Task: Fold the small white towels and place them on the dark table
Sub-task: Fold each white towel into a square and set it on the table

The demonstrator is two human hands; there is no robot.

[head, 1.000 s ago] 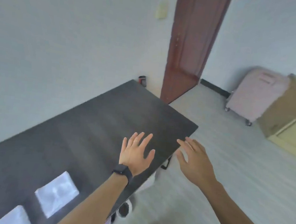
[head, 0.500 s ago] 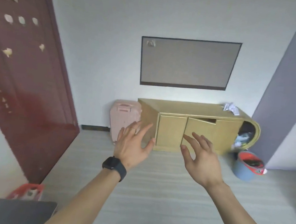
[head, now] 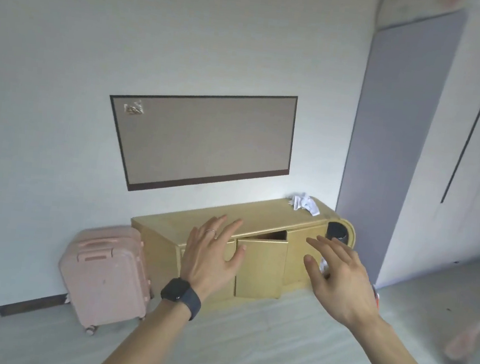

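Both my hands are up in front of me, bare and holding nothing. My left hand (head: 209,261) is spread wide, fingers straight and fanned, back toward me, touching nothing. My right hand (head: 337,284) is open too, its fingers loose and slightly bent, thumb out to the side, also touching nothing. The 2 hands are near each other but apart.

The white towels (head: 304,203) lie in 1 crumpled heap at the right end of the yellow cabinet's (head: 259,216) top, close to its back edge and the wall. I cannot tell how many towels are in the heap. They are well apart from both hands.

I count 1 black watch (head: 181,295) on my left wrist and 1 thin ring (head: 211,232) on a left finger. The cabinet has 1 door (head: 259,270) hanging ajar in the middle of its front. A dark bin (head: 336,232) shows in the cabinet's rounded right end. 1 pink suitcase (head: 104,277) stands upright on the floor just beside the cabinet's left end. 1 dark-framed board (head: 204,139) hangs on the wall above, with 1 small packet (head: 134,109) at its top left corner, too blurred to read.
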